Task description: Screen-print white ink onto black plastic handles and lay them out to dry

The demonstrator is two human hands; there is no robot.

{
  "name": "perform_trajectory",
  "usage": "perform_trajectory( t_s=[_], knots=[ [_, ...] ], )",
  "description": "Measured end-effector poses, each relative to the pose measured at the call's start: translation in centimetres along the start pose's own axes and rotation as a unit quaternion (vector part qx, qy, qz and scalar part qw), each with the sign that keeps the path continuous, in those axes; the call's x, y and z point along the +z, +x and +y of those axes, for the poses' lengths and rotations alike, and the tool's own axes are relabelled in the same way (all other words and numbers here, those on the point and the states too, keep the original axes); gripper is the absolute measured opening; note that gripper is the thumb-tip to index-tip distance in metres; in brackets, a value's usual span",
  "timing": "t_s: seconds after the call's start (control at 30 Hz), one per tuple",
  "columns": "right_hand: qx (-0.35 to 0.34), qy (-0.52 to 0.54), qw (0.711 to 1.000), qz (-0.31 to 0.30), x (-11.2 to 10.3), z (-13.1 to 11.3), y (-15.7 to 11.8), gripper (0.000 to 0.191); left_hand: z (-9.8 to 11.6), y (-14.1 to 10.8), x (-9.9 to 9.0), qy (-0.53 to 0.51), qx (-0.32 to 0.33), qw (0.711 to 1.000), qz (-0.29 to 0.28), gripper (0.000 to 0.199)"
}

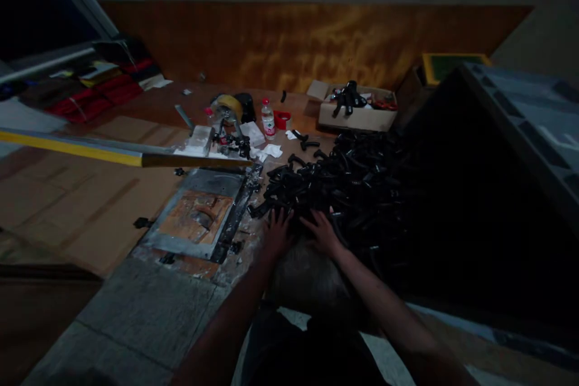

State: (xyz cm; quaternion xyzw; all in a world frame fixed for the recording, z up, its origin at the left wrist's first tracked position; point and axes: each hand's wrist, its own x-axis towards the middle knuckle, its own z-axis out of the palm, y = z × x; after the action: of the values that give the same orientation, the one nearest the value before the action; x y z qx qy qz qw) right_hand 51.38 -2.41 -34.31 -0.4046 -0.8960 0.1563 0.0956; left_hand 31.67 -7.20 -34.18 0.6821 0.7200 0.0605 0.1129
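twice reaching forward and down, with left hand [278,232] and with right hand [324,233], at near edge of black pile [344,175]; spreading fingers apart, backs upward.

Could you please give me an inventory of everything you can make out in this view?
Curved pieces: many, black, heaped at the hands and to their right
Cardboard box: one, brown, behind the heap, black pieces on top
Bottle: one, clear with red cap, upright left of the box; another red cap shows farther left
Ring-shaped item: one, red, beside the bottle
Tape roll: one, yellowish, left of the bottle
White scraps: several, near the bottle
Frame: one, grey, left of the hands
Bar: one, yellow-edged, at left
Bundles: several, red, far left
Board: one, orange-brown, at the back
Left hand, right hand: two, at the heap's near edge
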Motion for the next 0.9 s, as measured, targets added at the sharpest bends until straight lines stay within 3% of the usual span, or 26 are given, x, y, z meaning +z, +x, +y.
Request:
perform_trajectory(
  t_s=[0.07, 0.13, 0.2, 0.3, 0.4, 0.5, 0.57, 0.67, 0.73, 0.8, 0.9],
  knots=[
    [0.019, 0.0, 1.0, -0.015, -2.2, -0.8, 2.4, 0.078, -0.9, 1.1, -0.9, -0.027, -0.004, 1.0, -0.014, 0.076],
    [0.048, 0.005, 0.999, -0.017, -4.6, -1.5, 4.5, 0.057, -1.8, 1.1, -1.3, -0.065, 0.002, 0.998, -0.011, 0.076],
    [0.088, 0.034, 0.995, -0.018, -7.1, -2.2, 6.2, 0.038, -2.7, 0.2, -1.3, -0.111, 0.027, 0.993, 0.006, 0.074],
    [0.149, 0.127, 0.98, -0.02, -10.6, -3.2, 7.4, 0.031, -4.1, -2.2, -0.6, -0.186, 0.092, 0.978, 0.022, 0.066],
    [0.168, 0.184, 0.969, -0.001, -13.3, -4.6, 5.8, 0.028, -5.4, -4.3, 0.3, -0.242, 0.121, 0.962, 0.02, 0.068],
    [0.217, 0.132, 0.967, 0.012, -14.4, -6.4, 1.3, 0.022, -6.6, -5.5, 1.1, -0.27, 0.117, 0.956, 0.011, 0.068],
    [0.301, 0.05, 0.952, -0.03, -13.7, -7.5, -2.9, 0.018, -7.3, -6.1, 1.4, -0.276, 0.121, 0.953, 0.002, 0.065],
    [0.449, -0.053, 0.882, -0.134, -10.5, -8.3, -9.7, 0.022, -8.3, -7.1, 1.2, -0.264, 0.118, 0.957, -0.015, 0.06],
    [0.498, -0.074, 0.848, -0.162, -7.7, -8.2, -13.3, 0.03, -8.8, -8.2, 0.9, -0.25, 0.102, 0.963, -0.016, 0.055],
    [0.499, -0.077, 0.849, -0.152, -4.9, -7.9, -15.7, 0.038, -9.2, -9.6, 0.6, -0.241, 0.075, 0.968, 0.002, 0.051],
    [0.426, -0.046, 0.894, -0.13, -2.0, -6.8, -16.7, 0.031, -9.4, -12.6, 0.6, -0.234, 0.027, 0.971, 0.05, 0.046]
  ],
)
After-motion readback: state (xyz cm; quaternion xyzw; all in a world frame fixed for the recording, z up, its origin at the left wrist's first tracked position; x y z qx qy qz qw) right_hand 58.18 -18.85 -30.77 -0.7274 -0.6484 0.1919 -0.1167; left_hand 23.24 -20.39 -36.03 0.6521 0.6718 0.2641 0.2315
